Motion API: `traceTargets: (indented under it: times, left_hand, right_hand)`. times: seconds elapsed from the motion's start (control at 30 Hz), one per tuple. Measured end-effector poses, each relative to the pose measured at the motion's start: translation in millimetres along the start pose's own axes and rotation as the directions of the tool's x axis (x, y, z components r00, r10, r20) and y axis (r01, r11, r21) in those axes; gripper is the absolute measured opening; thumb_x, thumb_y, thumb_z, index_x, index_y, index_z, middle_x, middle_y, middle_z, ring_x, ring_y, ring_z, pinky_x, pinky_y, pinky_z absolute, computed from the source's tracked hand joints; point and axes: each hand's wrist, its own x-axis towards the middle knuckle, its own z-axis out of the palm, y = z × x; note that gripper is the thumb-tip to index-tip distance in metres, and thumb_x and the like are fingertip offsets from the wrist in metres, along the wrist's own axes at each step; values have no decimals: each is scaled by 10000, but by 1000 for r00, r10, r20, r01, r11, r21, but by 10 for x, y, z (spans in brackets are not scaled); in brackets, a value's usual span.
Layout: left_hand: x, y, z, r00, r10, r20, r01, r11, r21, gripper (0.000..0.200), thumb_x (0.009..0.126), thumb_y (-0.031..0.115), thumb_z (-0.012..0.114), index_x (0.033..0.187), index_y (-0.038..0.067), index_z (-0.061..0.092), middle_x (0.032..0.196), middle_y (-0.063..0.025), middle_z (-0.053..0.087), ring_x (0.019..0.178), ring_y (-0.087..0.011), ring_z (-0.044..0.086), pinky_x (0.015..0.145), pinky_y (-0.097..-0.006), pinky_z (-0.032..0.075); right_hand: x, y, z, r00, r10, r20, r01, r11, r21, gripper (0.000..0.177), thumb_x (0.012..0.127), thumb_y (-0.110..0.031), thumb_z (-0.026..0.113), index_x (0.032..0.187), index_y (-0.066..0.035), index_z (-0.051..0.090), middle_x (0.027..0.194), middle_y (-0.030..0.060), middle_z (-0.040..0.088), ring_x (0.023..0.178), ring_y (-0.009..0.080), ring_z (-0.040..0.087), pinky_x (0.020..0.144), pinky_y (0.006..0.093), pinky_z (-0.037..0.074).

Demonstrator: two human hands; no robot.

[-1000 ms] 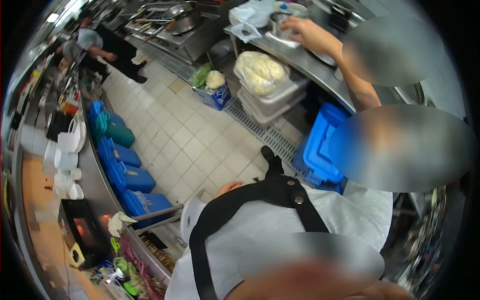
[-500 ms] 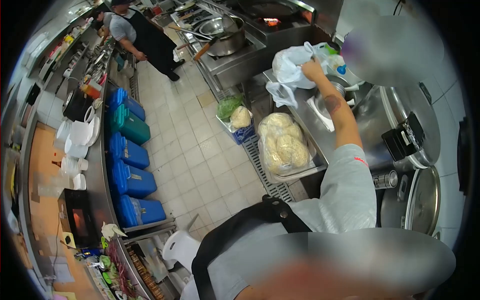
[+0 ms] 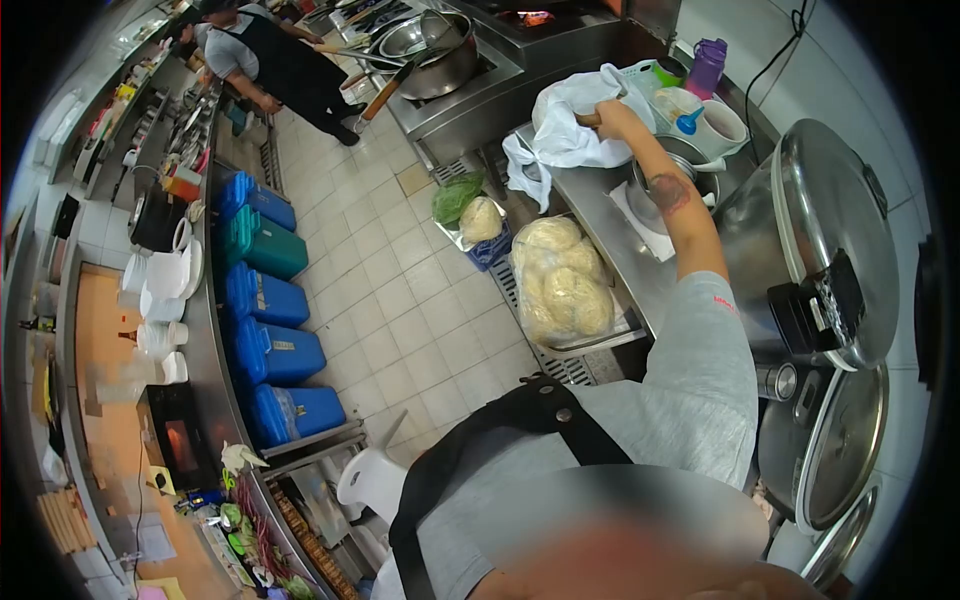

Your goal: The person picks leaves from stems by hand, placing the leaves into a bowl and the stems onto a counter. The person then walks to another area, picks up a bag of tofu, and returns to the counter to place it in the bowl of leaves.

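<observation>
My right hand (image 3: 618, 122) reaches out over the steel counter, its fingers closed around a short brown, handle-like thing (image 3: 590, 119). Whatever this handle belongs to is hidden. Directly under and beside the hand lies a bunched white cloth or bag (image 3: 577, 140), with one end hanging over the counter's edge. Below my forearm stands a round metal pot (image 3: 690, 158), partly covered by the arm. A white cup-like container (image 3: 722, 125) and a purple bottle (image 3: 707, 66) stand just beyond the hand. My left hand is out of view.
Bagged pale noodles (image 3: 563, 285) fill a tray below the counter (image 3: 628, 222). A crate (image 3: 487, 250) holding greens stands on the floor. Large lidded steel pots (image 3: 760, 225) are at right. Blue bins (image 3: 270, 295) line the left. A co-worker (image 3: 275, 62) stands near the stove (image 3: 480, 85).
My view has shifted, bringing the purple bottle and big pot into clearer sight. My right hand stays over the white cloth or bag; the brown handle in it now shows. The co-worker leans more.
</observation>
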Motion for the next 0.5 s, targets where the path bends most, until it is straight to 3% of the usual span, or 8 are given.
traceTargets:
  times: [0.07, 0.17, 0.2, 0.33, 0.43, 0.5]
  left_hand:
    - [-58, -17, 39, 1000, -21, -12, 21, 1000, 1, 480, 862, 332, 614, 1203, -4, 589, 1106, -251, 643, 1057, -354, 623, 882, -394, 494]
    - [-151, -70, 99, 998, -51, -32, 51, 999, -6, 484, 858, 341, 615, 1200, -1, 593, 1109, -250, 642, 1059, -356, 621, 883, -398, 493]
    - [-181, -86, 117, 997, -64, -38, 63, 998, -12, 486, 856, 344, 615, 1199, 0, 594, 1109, -250, 642, 1060, -357, 621, 884, -400, 493]
    - [-235, -196, 193, 995, -88, -44, 87, 996, -10, 492, 850, 355, 617, 1195, 4, 598, 1113, -250, 640, 1063, -360, 618, 886, -405, 492]
    - [-243, -288, 239, 994, -96, -51, 97, 995, 0, 496, 846, 364, 618, 1191, 8, 602, 1116, -249, 639, 1065, -363, 616, 887, -409, 491]
    - [-256, -420, 307, 992, -105, -65, 106, 994, 7, 499, 843, 369, 619, 1189, 10, 604, 1117, -249, 639, 1066, -365, 614, 888, -412, 491]
  right_hand:
    - [429, 368, 529, 989, -100, 107, 111, 989, -100, 358, 620, -213, 799, 899, -14, 696, 940, 215, 685, 908, 362, 668, 788, 420, 545]
    - [325, 224, 231, 992, -104, 64, 112, 985, -132, 354, 571, -233, 804, 843, -19, 730, 825, 211, 687, 819, 357, 678, 749, 418, 541]
    - [239, 81, 8, 987, -69, 144, 95, 979, -182, 362, 622, -180, 811, 924, -14, 699, 954, 198, 691, 908, 332, 681, 789, 407, 552]
    - [228, 94, -143, 994, -14, 108, 34, 981, -192, 320, 630, -140, 810, 910, -26, 707, 910, 176, 698, 894, 328, 684, 769, 407, 557]
    - [315, 271, 40, 993, 58, 98, -45, 990, -131, 317, 728, -104, 721, 1044, -117, 702, 1038, 189, 675, 952, 330, 671, 777, 416, 555]
    - [318, 342, 307, 999, 36, 12, -32, 965, -262, 439, 826, -64, 588, 1210, -272, 629, 1210, 192, 603, 1025, 335, 643, 803, 435, 545]
